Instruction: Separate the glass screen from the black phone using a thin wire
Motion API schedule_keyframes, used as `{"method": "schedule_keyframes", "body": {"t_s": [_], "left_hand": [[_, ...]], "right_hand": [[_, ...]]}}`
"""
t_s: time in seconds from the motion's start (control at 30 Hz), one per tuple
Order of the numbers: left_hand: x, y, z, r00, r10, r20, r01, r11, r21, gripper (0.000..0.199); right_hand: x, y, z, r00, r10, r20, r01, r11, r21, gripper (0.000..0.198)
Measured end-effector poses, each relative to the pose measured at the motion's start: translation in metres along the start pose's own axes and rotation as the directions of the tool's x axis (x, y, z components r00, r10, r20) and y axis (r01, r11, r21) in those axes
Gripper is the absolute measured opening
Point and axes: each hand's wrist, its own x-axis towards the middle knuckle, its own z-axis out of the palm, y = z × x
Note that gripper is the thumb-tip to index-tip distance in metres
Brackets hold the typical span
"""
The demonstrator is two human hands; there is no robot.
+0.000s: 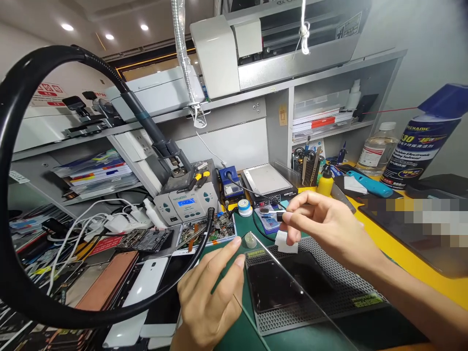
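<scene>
My left hand (214, 287) has its thumb and fingers closed at what looks like a thin clear sheet (302, 292), whose bright edge runs diagonally down to the right. How far the sheet reaches behind the fingers I cannot make out. Between the fingertips of my right hand (321, 219) is a slim black-handled tool (280, 216) with a pale shaft pointing left. Its tip is too small to tell. A dark, glossy flat panel (288, 280) lies below on a grey perforated mat (274, 321). A small clear glass pot (250, 240) stands at the mat's far left corner.
A black flexible hose (109, 319) loops across the left side, over several phones and parts. Behind stand a blue-display station (186, 202), a round tin (244, 207) and a flat metal-topped device (268, 180). Rightward are a yellow bottle (325, 184) and a spray can (417, 146).
</scene>
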Motion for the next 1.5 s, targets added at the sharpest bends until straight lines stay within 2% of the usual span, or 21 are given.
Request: {"method": "schedule_keyframes", "body": {"t_s": [0.1, 0.17, 0.27, 0.4, 0.53, 0.7, 0.83, 1.13, 1.37, 1.5], "left_hand": [[-0.002, -0.002, 0.0, 1.0, -0.015, 0.005, 0.015, 1.0, 0.007, 0.041], [-0.001, -0.004, 0.0, 1.0, -0.026, 0.001, 0.026, 1.0, 0.006, 0.042], [0.001, -0.007, 0.001, 0.999, -0.034, -0.014, 0.034, 0.999, 0.032, 0.042], [0.003, -0.009, 0.0, 0.999, -0.039, -0.037, 0.042, 0.995, 0.088, 0.04], [0.003, -0.009, -0.001, 0.999, -0.039, -0.037, 0.043, 0.992, 0.119, 0.038], [0.001, -0.008, 0.0, 1.0, -0.01, 0.002, 0.01, 0.988, 0.153, 0.035], [-0.002, -0.007, 0.0, 0.999, -0.001, 0.04, -0.006, 0.985, 0.175, 0.036], [-0.004, -0.004, 0.004, 0.996, -0.035, 0.076, 0.024, 0.989, 0.149, 0.037], [-0.005, -0.004, 0.007, 0.987, -0.128, 0.091, 0.119, 0.988, 0.1, 0.038], [-0.003, -0.002, 0.009, 0.978, -0.17, 0.119, 0.165, 0.985, 0.053, 0.047]], "right_hand": [[0.003, 0.004, -0.001, 0.999, 0.036, 0.039, -0.034, 0.999, -0.032, 0.021], [0.005, 0.006, -0.001, 0.993, 0.081, 0.089, -0.077, 0.996, -0.047, 0.026], [0.007, 0.008, -0.002, 0.973, 0.155, 0.169, -0.145, 0.987, -0.069, 0.03], [0.008, 0.013, 0.0, 0.951, 0.219, 0.219, -0.208, 0.976, -0.07, 0.027], [0.007, 0.016, 0.005, 0.922, 0.283, 0.264, -0.303, 0.952, 0.038, 0.027], [0.004, 0.019, 0.011, 0.875, 0.361, 0.324, -0.433, 0.881, 0.189, 0.037], [0.001, 0.021, 0.018, 0.854, 0.398, 0.336, -0.491, 0.83, 0.264, 0.042], [-0.006, 0.018, 0.028, 0.876, 0.422, 0.232, -0.48, 0.8, 0.361, 0.047], [-0.006, 0.017, 0.03, 0.927, 0.357, 0.114, -0.375, 0.883, 0.283, 0.053], [-0.006, 0.014, 0.03, 0.941, 0.335, 0.037, -0.335, 0.916, 0.219, 0.055]]}}
